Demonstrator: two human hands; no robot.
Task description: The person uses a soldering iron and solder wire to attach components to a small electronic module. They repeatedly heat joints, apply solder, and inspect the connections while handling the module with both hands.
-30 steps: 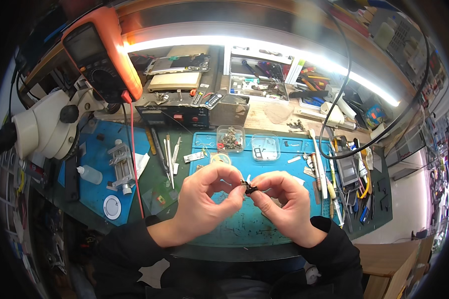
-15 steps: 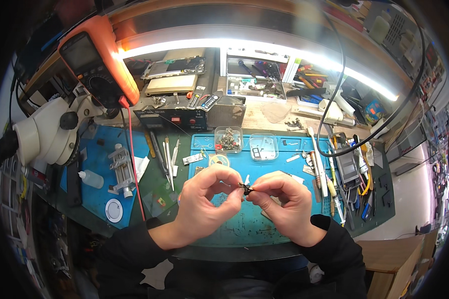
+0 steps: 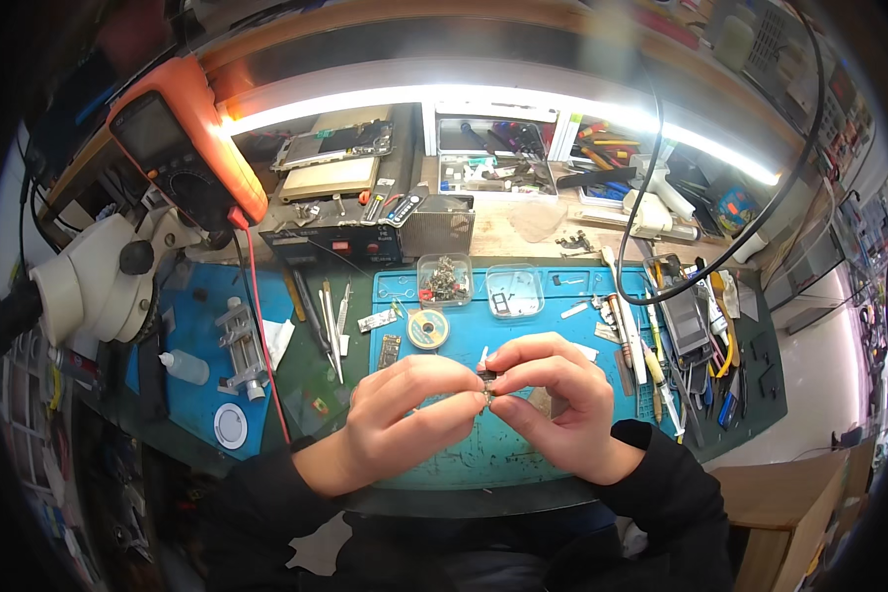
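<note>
Between my fingertips is a small dark part with a pale strip (image 3: 487, 377), too small and too covered to name. My left hand (image 3: 400, 419) pinches it from the left with thumb and fingers pressed together. From the right, my right hand (image 3: 558, 403) grips the same part with thumb and forefinger. Both hands hover over a blue work mat (image 3: 444, 464). Just beyond my left hand, a spool of thin wire (image 3: 427, 329) lies on the mat, with a small circuit board (image 3: 389, 350) beside it.
Two clear boxes stand at the mat's far edge, one with small metal parts (image 3: 445, 280), one with a dark frame (image 3: 514, 292). Tweezers (image 3: 342, 326) lie left of the mat; brushes and tools (image 3: 651, 345) crowd the right. An orange multimeter (image 3: 189, 148) and microscope (image 3: 94, 266) rise at left.
My hands have turned the small part, and the left fingers are now straighter and closer together. The wire spool shows more fully. The whole view has shifted slightly.
</note>
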